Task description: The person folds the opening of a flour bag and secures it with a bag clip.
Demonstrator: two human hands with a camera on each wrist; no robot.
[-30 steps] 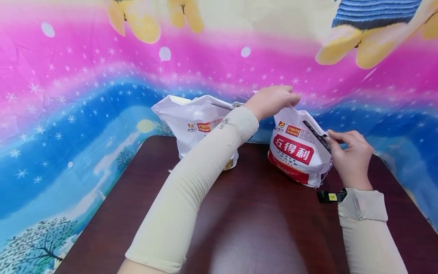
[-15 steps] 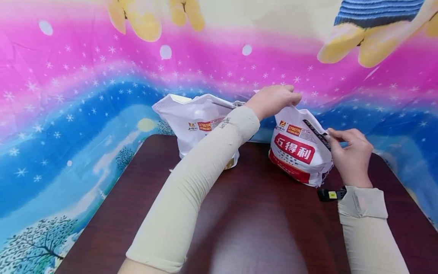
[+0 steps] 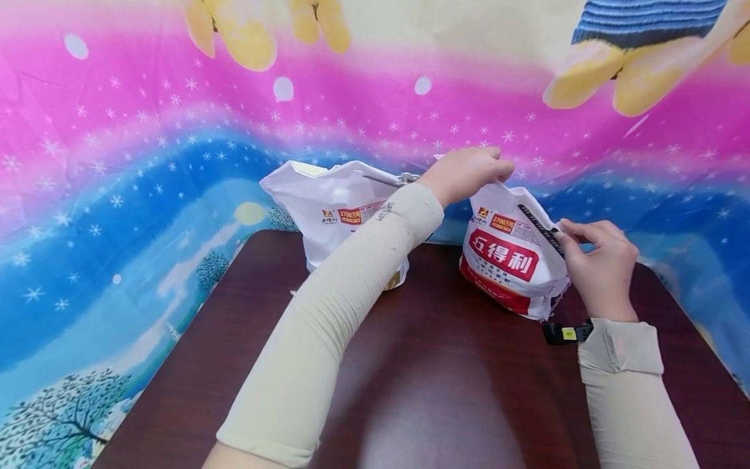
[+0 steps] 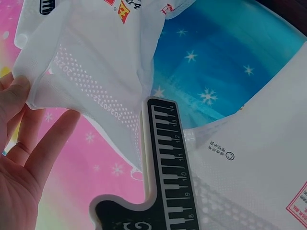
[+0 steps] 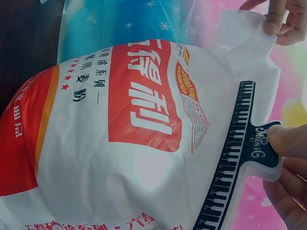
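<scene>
A white and red flour bag (image 3: 502, 254) stands at the right of the table, its top drawn up. My left hand (image 3: 467, 172) reaches across and pinches its upper corner between thumb and fingers, as the left wrist view shows. A black and white bag clip (image 5: 230, 139) with a piano-key pattern lies along the bag's slanted top edge. My right hand (image 3: 603, 267) pinches that clip's handle (image 5: 264, 148) between thumb and fingers. A second flour bag (image 3: 331, 208) stands to the left, partly hidden by my left forearm. Another piano-key clip (image 4: 170, 158) sits at its top.
Both bags stand near the far edge of a dark brown table (image 3: 433, 378). Close behind it hangs a colourful backdrop (image 3: 176, 117) with snowflakes. A small black device (image 3: 567, 334) is strapped at my right wrist.
</scene>
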